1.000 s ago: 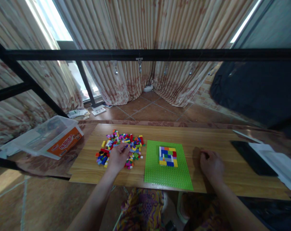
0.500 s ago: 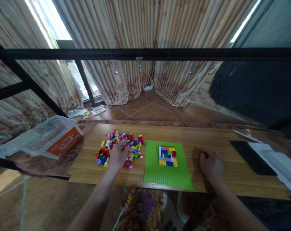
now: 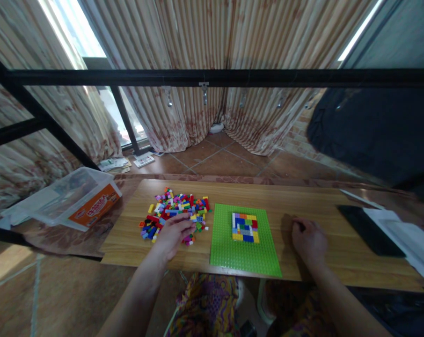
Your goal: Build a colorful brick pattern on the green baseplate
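Over the near side of a heap of mixed toy bricks (image 3: 179, 202) is my left hand (image 3: 173, 234). Its fingers point right and come together with the thumb, beside a blue brick (image 3: 199, 218); anything between the fingertips is too small to make out. To the right lies a green baseplate (image 3: 242, 262). On it sits a roughly square build of colourful bricks (image 3: 247, 238) in yellow, blue, red, white and other colours. My right hand (image 3: 310, 238) rests on the table right of the baseplate, its fingers curled into a loose fist with nothing visible in them.
The wooden table (image 3: 156, 262) holds everything. A dark flat tablet-like object (image 3: 368, 231) and white papers (image 3: 394, 234) lie at its right end. Left of the table stands a clear plastic bin (image 3: 75, 192) with an orange label. A black bar (image 3: 212, 77) crosses in front of the curtains.
My left hand has drawn back slightly toward me and to the right within the brick heap, and its fingers are closer together. My right hand and the build stay as they were.
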`<state>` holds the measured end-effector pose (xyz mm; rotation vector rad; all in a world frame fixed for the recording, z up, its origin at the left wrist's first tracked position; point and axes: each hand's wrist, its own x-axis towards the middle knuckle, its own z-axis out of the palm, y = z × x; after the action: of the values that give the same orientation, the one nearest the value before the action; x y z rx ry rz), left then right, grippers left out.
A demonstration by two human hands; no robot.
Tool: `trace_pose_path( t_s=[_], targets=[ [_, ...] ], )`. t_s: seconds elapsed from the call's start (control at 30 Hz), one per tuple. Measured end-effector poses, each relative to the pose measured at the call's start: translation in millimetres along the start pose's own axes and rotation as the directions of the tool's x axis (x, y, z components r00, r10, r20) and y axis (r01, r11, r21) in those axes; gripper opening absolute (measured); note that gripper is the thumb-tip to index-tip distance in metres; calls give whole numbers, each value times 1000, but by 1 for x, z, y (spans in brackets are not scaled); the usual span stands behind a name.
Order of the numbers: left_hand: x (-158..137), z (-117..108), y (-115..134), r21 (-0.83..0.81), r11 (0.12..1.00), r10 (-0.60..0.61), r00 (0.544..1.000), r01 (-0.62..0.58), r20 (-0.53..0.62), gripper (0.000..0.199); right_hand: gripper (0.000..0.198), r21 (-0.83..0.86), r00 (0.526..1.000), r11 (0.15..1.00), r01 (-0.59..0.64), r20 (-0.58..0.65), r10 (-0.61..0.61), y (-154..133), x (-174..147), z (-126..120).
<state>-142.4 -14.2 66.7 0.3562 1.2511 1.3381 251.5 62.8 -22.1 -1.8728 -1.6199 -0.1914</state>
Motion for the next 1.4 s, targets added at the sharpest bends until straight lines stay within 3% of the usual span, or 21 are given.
trace_pose_path(
  t_s=[0.27, 0.4, 0.63, 0.93, 1.1, 1.23, 1.4],
  targets=[
    [-8, 3, 4, -173, 978, -102, 989, 119, 104, 15, 39, -18, 1000, 1000, -1, 10, 1, 0, 0, 0],
    [-8, 2, 1, -182, 980, -61, 991, 82, 122, 17, 37, -12, 1000, 1000, -4, 4, 4, 1, 1, 0],
    [-4, 5, -1, -100, 995, 20, 998, -15, 58, 24, 38, -11, 1000, 1000, 3, 7, -3, 2, 1, 1],
    [10, 14, -8, 248, 949, 234, 963, -196, -132, 25, 38, -15, 1000, 1000, 19, 15, -19, 4, 0, 2],
    [11, 16, -13, 350, 910, 276, 954, -221, -115, 26, 38, -15, 1000, 1000, 3, 3, -3, 3, 0, 2],
    [13, 12, -15, 553, 779, 397, 915, -296, -70, 22, 38, -9, 1000, 1000, 18, -7, -18, 3, 0, 2],
    [24, 8, -14, 660, 674, 469, 883, -333, -33, 19, 37, -11, 1000, 1000, 20, -12, -21, 3, 0, 1]
  ],
)
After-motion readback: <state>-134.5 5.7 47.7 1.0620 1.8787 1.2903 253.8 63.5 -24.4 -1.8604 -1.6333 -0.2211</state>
